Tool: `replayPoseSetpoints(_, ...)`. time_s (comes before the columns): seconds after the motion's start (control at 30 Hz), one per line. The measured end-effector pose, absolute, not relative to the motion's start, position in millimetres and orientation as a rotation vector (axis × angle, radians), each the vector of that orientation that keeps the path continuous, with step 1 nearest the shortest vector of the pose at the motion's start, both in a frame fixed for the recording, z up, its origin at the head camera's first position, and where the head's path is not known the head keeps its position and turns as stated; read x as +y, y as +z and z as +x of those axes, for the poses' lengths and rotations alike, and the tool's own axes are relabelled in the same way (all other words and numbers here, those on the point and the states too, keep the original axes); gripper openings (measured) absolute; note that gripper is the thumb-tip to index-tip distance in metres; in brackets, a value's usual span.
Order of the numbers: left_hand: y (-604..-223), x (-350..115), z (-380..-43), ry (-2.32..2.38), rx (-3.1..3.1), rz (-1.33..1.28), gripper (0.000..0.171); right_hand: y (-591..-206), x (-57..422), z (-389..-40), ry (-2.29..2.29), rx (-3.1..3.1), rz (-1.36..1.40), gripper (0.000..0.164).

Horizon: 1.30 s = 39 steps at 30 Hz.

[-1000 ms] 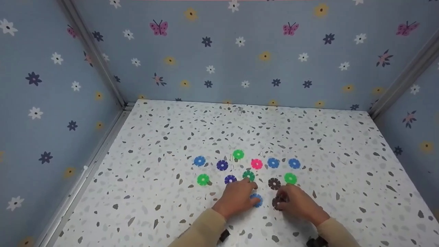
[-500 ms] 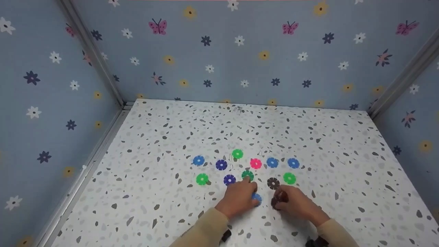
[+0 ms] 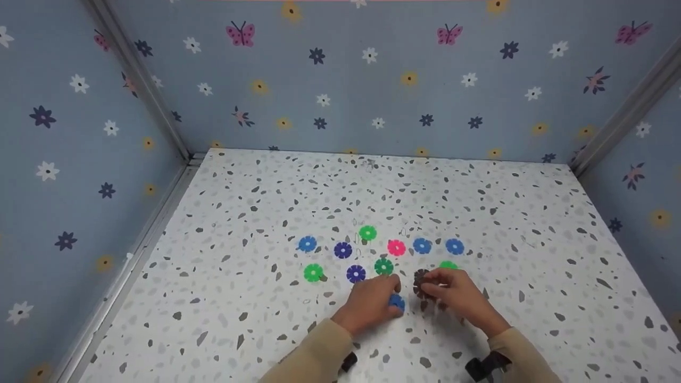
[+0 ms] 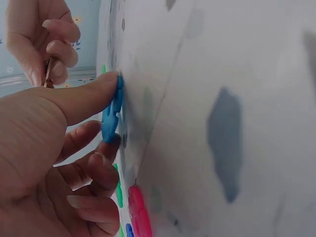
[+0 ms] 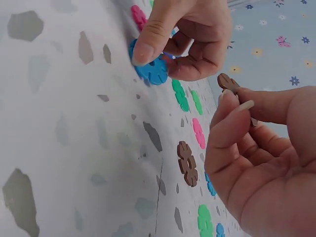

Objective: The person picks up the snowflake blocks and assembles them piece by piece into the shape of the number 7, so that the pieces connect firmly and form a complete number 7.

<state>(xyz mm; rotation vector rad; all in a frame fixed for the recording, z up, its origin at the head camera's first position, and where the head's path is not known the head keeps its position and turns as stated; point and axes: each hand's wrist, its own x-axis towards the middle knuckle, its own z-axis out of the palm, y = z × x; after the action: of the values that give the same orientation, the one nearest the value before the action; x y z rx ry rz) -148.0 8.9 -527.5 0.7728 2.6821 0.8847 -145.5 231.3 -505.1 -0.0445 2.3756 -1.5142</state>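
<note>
My left hand (image 3: 370,302) pinches a blue notched plastic disc (image 3: 397,302) between thumb and fingers, tilted close to the tabletop in the left wrist view. To its right, my right hand (image 3: 460,298) holds a brown notched disc (image 5: 228,81) by thumb and fingertips. That disc is raised above the table and partly covered by the fingers. A second brown disc (image 5: 187,164) lies flat on the table just beyond and below it. A dark green disc (image 3: 383,266) and a purple disc (image 3: 356,274) lie just ahead of my left hand.
More flat discs lie farther back: a pink one (image 3: 396,248), a light green one (image 3: 367,233) and several blue ones. Another green disc (image 3: 448,265) is partly hidden behind my right hand. Flower-patterned panels (image 3: 340,80) border the speckled white table (image 3: 239,213).
My right hand has lifted the brown disc and moved it forward, over the other brown disc. The blue disc has tilted in my left hand, which stays nearly in place.
</note>
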Motion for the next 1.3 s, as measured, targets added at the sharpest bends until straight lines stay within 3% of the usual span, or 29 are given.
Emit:
replayPoseSetpoints(0.23, -522, -1, -153, 1.258, 2.635, 0.749, 0.012, -504, 227, -148, -1.658, 2.228, 0.061, 0.022)
replayPoseSetpoints(0.43, -515, -5, -157, 1.567, 2.562, 0.780, 0.006, -501, 224, -147, -1.767, 2.129, 0.067, 0.027)
replayPoseSetpoints(1.3, -516, -7, -156, 1.665, 2.671, 1.115, 0.005, -497, 214, -148, -1.815, 2.016, 0.058, 0.023)
